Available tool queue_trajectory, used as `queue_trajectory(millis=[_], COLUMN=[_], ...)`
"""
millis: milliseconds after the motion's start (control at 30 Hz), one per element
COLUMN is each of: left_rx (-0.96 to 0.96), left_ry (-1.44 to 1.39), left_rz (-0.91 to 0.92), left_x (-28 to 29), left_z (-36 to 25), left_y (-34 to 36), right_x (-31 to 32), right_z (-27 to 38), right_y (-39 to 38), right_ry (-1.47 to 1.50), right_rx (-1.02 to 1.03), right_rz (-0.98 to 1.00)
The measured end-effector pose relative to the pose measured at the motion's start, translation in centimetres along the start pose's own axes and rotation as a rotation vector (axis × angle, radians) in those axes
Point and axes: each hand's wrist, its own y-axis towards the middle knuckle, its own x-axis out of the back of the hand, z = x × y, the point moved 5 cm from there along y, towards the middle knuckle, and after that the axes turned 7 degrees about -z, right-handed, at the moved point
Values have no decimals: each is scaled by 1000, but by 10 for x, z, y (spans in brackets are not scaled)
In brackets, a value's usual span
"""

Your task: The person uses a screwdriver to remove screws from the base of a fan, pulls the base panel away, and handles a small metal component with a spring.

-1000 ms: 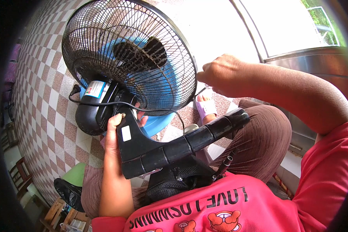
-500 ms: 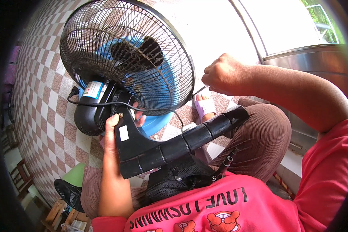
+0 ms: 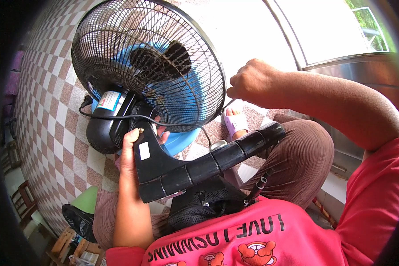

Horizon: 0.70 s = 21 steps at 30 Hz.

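Observation:
A black fan (image 3: 199, 57) with a wire grille, dark blade and cylindrical motor housing (image 3: 102, 133) lies tilted before me, its power cord across the motor. My left hand (image 3: 139, 133) grips the black plastic neck bracket (image 3: 153, 155), thumb in front and fingers behind. My right hand (image 3: 250, 82) is closed around a thin dark tool (image 3: 229, 104) at the right rim of the grille; its handle is hidden in my fist. A blue basin (image 3: 181, 144) sits under the fan, and a black mesh bag (image 3: 190, 210) is at my lap.
Checkered tile floor (image 3: 62, 142) spreads to the left, with a green container (image 3: 86, 195) with black plastic, wooden chairs (image 3: 22, 199) and wooden pieces (image 3: 64, 239). My sandaled foot (image 3: 235, 122) is beyond the bracket. A bright doorway and metal panel (image 3: 354, 75) are at the right.
My right hand shifted slightly right, then back left toward the grille rim. The fan wobbled slightly with it. My left hand keeps the same grip.

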Motion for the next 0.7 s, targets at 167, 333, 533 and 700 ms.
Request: queue_trajectory(millis=[167, 333, 533, 700], left_rx=[-46, -57, 19, -74], left_ry=[36, 33, -1, 50], left_rz=[-42, -34, -31, -103], left_x=[-1, -1, -6, -6], left_z=[-2, -1, 0, -1], left_y=[0, 0, -5, -5], right_x=[3, 2, 2, 3], right_z=[1, 3, 4, 6], right_y=[-3, -5, -5, -4], right_ry=[4, -22, -22, -42], right_rx=[89, 89, 50, 49], right_rz=[-76, -89, -74, -82])
